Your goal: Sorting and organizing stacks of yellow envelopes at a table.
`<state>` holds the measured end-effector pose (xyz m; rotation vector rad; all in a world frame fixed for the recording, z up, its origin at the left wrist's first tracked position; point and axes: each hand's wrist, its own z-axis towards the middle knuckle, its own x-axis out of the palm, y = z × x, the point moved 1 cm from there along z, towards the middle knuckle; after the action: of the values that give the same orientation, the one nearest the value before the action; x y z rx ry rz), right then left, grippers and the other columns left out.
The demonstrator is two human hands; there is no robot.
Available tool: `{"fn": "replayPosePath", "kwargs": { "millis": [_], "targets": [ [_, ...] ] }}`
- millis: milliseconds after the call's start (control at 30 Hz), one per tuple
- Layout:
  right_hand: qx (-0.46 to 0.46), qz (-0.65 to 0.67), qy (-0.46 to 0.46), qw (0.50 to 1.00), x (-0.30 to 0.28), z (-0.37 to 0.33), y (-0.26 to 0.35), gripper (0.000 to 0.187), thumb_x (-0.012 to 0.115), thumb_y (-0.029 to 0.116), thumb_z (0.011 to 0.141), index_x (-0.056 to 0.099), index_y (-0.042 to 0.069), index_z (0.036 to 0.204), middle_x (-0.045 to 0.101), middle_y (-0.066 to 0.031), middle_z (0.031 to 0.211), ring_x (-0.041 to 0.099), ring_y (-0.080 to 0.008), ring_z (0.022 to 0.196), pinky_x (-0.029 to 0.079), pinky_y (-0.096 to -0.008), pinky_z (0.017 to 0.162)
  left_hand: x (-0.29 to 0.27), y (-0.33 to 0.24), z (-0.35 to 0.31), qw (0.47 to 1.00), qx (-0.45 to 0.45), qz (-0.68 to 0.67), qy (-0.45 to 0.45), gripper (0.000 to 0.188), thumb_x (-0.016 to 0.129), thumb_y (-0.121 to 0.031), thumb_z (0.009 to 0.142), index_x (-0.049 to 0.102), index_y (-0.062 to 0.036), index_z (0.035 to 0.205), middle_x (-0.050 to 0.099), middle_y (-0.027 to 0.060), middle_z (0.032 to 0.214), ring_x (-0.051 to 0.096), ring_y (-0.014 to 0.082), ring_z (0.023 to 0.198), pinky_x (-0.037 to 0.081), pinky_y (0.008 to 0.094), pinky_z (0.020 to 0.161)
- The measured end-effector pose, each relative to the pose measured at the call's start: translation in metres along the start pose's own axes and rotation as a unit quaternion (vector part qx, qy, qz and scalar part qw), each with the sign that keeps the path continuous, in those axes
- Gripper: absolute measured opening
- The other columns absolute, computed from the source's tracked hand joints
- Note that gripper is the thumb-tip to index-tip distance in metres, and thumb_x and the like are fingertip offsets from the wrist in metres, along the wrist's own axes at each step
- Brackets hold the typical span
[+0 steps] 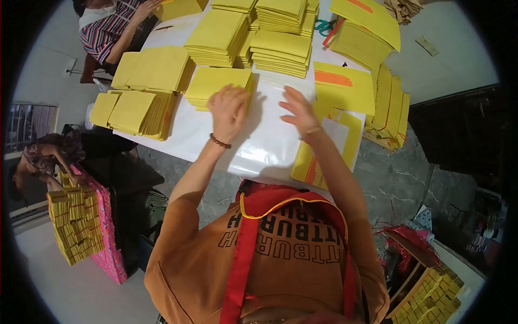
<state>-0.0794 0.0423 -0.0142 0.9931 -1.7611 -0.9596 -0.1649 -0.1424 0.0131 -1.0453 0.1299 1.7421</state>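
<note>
A short stack of yellow paper (216, 81) lies on the white-covered table (259, 143) in front of me. My left hand (227, 110), with a dark beaded bracelet at the wrist, is over the stack's near right corner. Its fingers are loosely bent and a little apart; whether they touch the paper is unclear. To the right, my right hand (299, 110) hovers open above the bare table cover, fingers spread and nothing in them. Beside it lies a yellow sheet with an orange stripe (342, 86). A white sheet (330, 137) rests on yellow paper under my right forearm.
Taller yellow stacks (218, 38) fill the table's far side, and more bundles (143, 113) stand at left. Teal-handled scissors (324, 27) lie far right. A co-worker's arm (127, 40) reaches in at far left. Another person bends over a bundle-filled crate (78, 221).
</note>
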Motion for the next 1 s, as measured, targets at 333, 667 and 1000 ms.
{"fn": "replayPosePath", "kwargs": {
  "millis": [333,667,1000],
  "targets": [
    [-0.1,0.055,-0.352,0.929,-0.143,-0.135,0.002,0.03,0.051,0.022,0.084,0.05,0.011,0.112,0.053,0.0,0.107,0.051,-0.0113,0.092,0.042,-0.0272,0.073,0.076,-0.099,-0.034,0.943,-0.02,-0.283,0.176,0.027,0.052,-0.007,0.076,0.056,-0.006,0.103,0.054,0.0133,0.104,0.047,0.0297,0.1,0.036,0.0347,0.085],
    [-0.017,0.079,-0.274,0.958,-0.126,-0.152,-0.077,0.057,0.036,0.043,0.088,0.029,0.005,0.131,0.037,-0.007,0.129,0.032,-0.02,0.12,0.027,-0.0345,0.096,0.138,-0.114,-0.09,0.727,-0.383,-0.534,0.2,0.058,0.042,-0.022,0.088,0.016,0.0062,0.131,0.021,0.0184,0.136,0.022,0.0245,0.125,0.019,0.0305,0.102],
    [-0.273,-0.41,-0.221,0.842,-0.14,-0.171,-0.063,0.031,0.055,0.019,0.08,0.054,0.007,0.108,0.054,-0.0081,0.111,0.046,-0.0243,0.108,0.034,-0.0334,0.091,0.069,-0.131,-0.075,0.954,0.13,-0.166,0.212,0.038,0.062,-0.016,0.07,0.053,-0.0061,0.106,0.048,0.0098,0.111,0.042,0.0266,0.101,0.034,0.0374,0.081]
  ]
}}
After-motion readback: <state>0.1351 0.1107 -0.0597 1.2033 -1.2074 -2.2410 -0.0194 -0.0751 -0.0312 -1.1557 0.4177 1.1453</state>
